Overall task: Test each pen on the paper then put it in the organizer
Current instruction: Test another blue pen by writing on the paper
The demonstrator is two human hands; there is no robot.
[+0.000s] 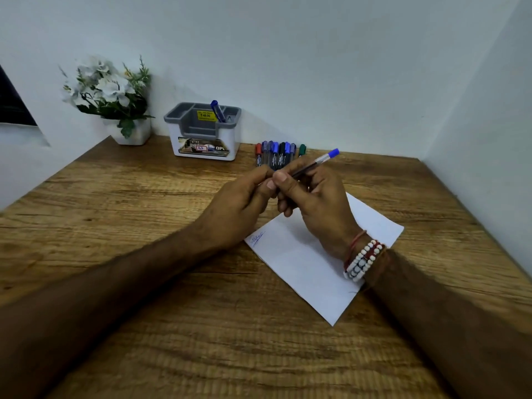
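Note:
Above the white paper [311, 263], both my hands hold one clear pen with a blue end [322, 159]. My right hand [313, 203] grips its barrel, and my left hand [241, 205] pinches the near end, which is hidden by my fingers. The paper bears a small blue scribble [256, 239] at its left corner. A grey and white organizer [204, 133] stands at the back with one blue pen [218, 111] upright in it. A row of several capped pens [277, 152] lies right of the organizer.
A white pot of artificial white flowers [115, 102] stands at the back left corner. The wooden desk [144, 211] is bounded by a wall behind and a wall on the right. Beaded bracelets [362, 260] circle my right wrist.

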